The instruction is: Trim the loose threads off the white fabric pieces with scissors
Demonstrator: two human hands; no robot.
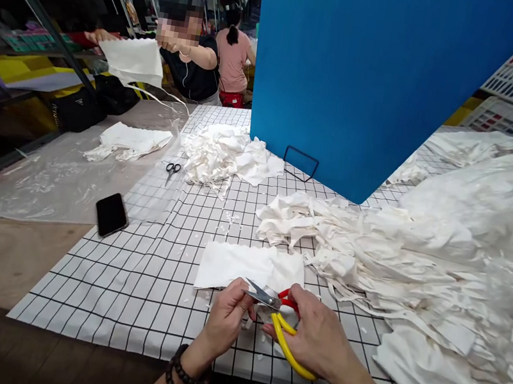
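Note:
My right hand (pixel 319 335) grips a pair of scissors (pixel 293 344) with one red and one yellow handle. Their blades are parted and point left, right by the fingertips of my left hand (pixel 227 317). Thumb and fingers of that left hand are pinched together at the near edge of a white fabric piece (pixel 245 265), which lies on the checked cloth. What exactly the pinch holds is partly hidden, though it seems to be the fabric's edge. Small white scraps lie under and between my hands.
White fabric pieces (pixel 401 260) are heaped at the right; another pile (pixel 223 154) lies farther back. A blue board (pixel 343 76) stands behind. At the left are a phone (pixel 111 214) and small black scissors (pixel 171 171). Across the table, a person (pixel 193 65) holds up white fabric (pixel 134 60).

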